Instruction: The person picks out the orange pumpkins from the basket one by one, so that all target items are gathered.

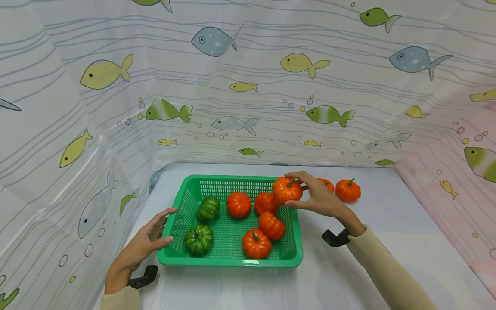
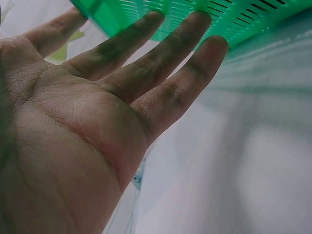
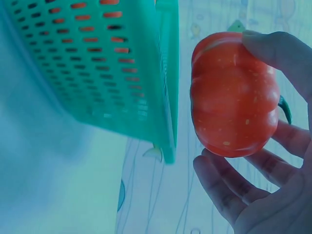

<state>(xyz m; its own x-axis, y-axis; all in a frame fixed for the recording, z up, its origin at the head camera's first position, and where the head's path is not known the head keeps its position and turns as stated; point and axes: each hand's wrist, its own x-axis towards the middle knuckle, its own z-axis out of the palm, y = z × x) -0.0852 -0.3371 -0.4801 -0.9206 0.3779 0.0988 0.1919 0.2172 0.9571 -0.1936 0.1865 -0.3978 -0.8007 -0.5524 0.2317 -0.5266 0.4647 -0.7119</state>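
Observation:
My right hand (image 1: pixel 318 197) pinches an orange pumpkin (image 1: pixel 287 190) between thumb and fingers, over the right rim of the green basket (image 1: pixel 232 261). In the right wrist view the pumpkin (image 3: pixel 235 95) is beside the basket wall (image 3: pixel 97 63), with the thumb on one side. My left hand (image 1: pixel 144 242) is at the basket's left rim with relaxed fingers; in the left wrist view the fingertips of this hand (image 2: pixel 112 102) meet the basket's side (image 2: pixel 224 19). Inside the basket lie two green pumpkins (image 1: pixel 199 240) on the left and several orange ones (image 1: pixel 238 205).
Right of the basket, on the white table (image 1: pixel 333 275), sit two more orange pumpkins; one (image 1: pixel 348 190) is in full view, the other (image 1: pixel 327 184) is partly behind my right hand. A curtain with printed fish (image 1: pixel 232 142) stands behind and at both sides.

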